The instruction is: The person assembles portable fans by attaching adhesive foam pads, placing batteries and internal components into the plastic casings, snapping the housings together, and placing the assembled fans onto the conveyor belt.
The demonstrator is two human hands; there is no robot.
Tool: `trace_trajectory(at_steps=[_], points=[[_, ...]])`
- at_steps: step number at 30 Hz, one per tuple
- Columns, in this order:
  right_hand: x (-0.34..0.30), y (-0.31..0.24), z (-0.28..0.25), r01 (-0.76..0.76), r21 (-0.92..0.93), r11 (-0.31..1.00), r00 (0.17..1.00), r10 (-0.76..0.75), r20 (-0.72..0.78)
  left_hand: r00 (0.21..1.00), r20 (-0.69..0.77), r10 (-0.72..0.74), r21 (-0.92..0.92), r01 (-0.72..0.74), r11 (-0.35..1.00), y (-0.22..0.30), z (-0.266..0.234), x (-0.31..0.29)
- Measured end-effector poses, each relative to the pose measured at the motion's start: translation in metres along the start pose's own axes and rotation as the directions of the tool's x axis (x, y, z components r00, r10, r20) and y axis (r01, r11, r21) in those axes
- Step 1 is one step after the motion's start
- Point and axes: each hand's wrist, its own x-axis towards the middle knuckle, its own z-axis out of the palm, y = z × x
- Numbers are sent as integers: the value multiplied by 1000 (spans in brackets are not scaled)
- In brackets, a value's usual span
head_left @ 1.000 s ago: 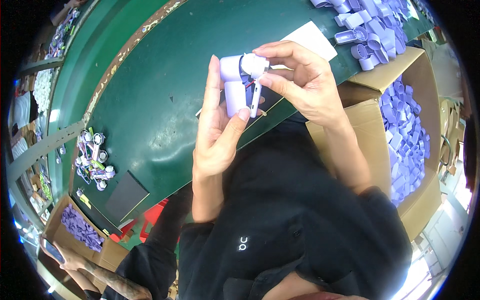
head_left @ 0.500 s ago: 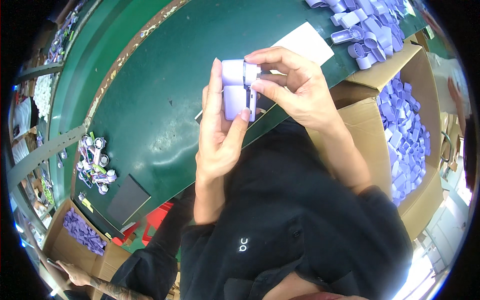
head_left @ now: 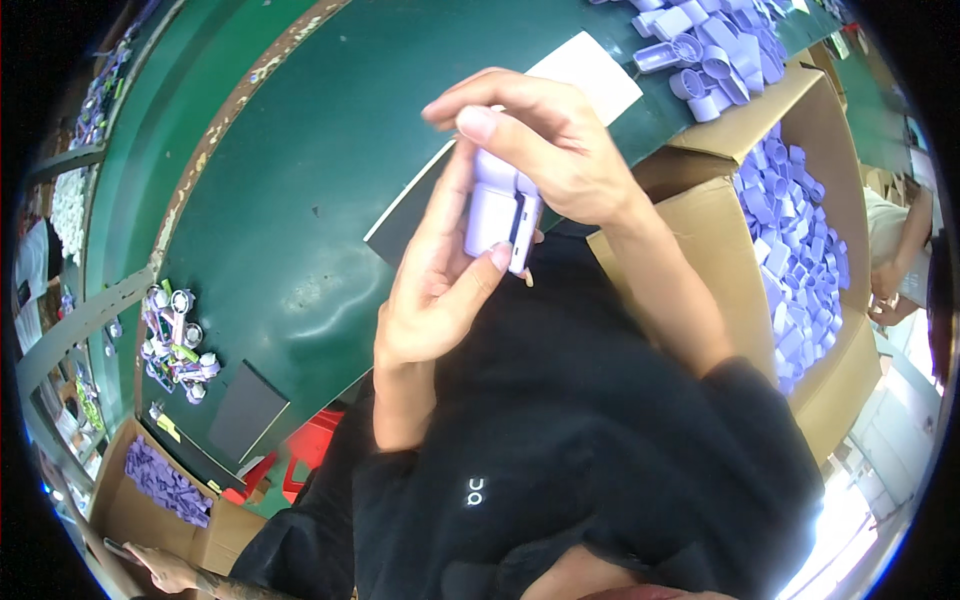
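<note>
A lilac plastic casing [head_left: 492, 215] with a rounded upper part and a dark slot along one side is held over the table's near edge. My left hand [head_left: 425, 290] grips its lower part, thumb on the front and fingers behind. Curled over the upper end is my right hand [head_left: 560, 150]. Its thumb crosses the top and its fingers arch beyond, so much of that end is hidden. Under my hands lies a dark flat pad [head_left: 408, 215] with a pale edge.
Lilac parts are heaped on the green table [head_left: 290, 180] beside a white sheet [head_left: 590, 80]. An open cardboard box [head_left: 690, 225] of similar parts stands right. Small assemblies [head_left: 178, 340] and a dark board [head_left: 250, 408] lie left. Another person's hand [head_left: 165, 568] shows lower left; someone else stands far right.
My right hand has gone from pinching the casing's upper side to curling over its top. The casing has shifted slightly right and down in my left hand. The view has moved a little.
</note>
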Motion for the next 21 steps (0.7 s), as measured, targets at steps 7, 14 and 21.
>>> trace_trajectory(at_steps=[7,14,21], points=[[-4,-7,-9,-34,-250,968,994,6,-111,985,-133,-108,-104,94,990,11,4,-1],[-8,0,-12,72,-291,954,979,-124,-164,991,-82,-109,-89,102,991,9,2,-9],[-7,-3,-8,-22,-245,969,961,-47,-274,911,-145,385,719,-170,674,-5,15,1]])
